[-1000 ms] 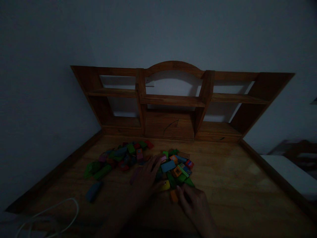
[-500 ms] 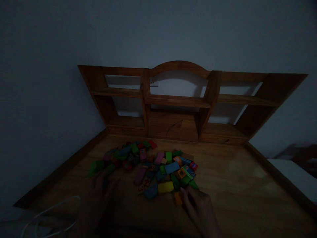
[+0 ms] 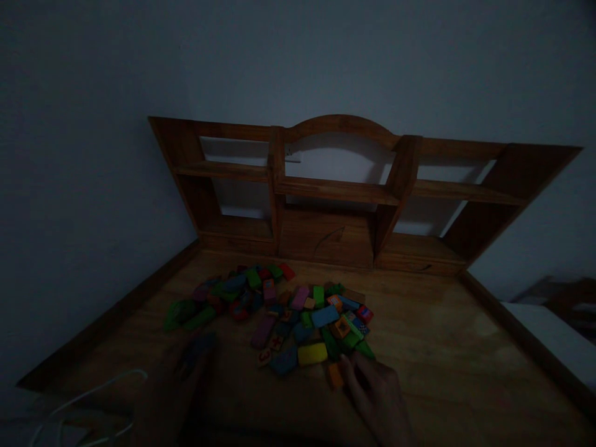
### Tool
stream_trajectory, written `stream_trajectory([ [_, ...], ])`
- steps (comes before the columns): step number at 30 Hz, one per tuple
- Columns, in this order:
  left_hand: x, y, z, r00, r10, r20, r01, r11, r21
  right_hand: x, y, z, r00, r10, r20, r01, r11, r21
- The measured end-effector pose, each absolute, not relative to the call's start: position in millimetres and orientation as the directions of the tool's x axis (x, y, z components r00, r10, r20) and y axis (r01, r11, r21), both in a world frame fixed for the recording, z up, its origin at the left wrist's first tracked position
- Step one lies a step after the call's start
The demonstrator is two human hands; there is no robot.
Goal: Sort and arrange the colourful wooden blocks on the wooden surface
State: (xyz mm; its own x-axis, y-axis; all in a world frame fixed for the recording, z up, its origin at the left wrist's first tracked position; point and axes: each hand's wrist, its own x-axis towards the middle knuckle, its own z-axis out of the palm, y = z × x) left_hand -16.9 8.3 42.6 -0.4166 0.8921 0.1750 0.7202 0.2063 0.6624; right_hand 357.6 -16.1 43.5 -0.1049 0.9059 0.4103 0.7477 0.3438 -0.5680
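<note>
Our left hand [image 3: 179, 379], at seven o'clock of the scattered wooden blocks [image 3: 279, 310], lay over a dark blue block [image 3: 198, 345]; we could not tell its grip in the dimness. A white cable [image 3: 88, 397] curled just left, near the desk's [image 3: 442, 347] raised edge. At five o'clock, our right hand's [image 3: 377, 397] fingers, slightly apart, touched an orange block [image 3: 334, 374]. Bare wood lay open rightward; the hutch shelf [image 3: 335, 189] closed off twelve o'clock.
</note>
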Motion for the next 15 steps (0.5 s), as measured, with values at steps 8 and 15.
stream_trajectory([
  [8, 104.6, 18.4, 62.7, -0.056, 0.948, 0.314, 0.56, -0.23, 0.796, 359.7, -16.6, 39.9, -0.097, 0.916, 0.39, 0.748, 0.326, -0.578],
  [15, 156.5, 23.8, 63.2, 0.277, 0.922, 0.27, 0.57, -0.384, 0.726, 358.6, -16.9, 40.3, -0.095, 0.918, 0.386, 0.741, 0.324, -0.588],
])
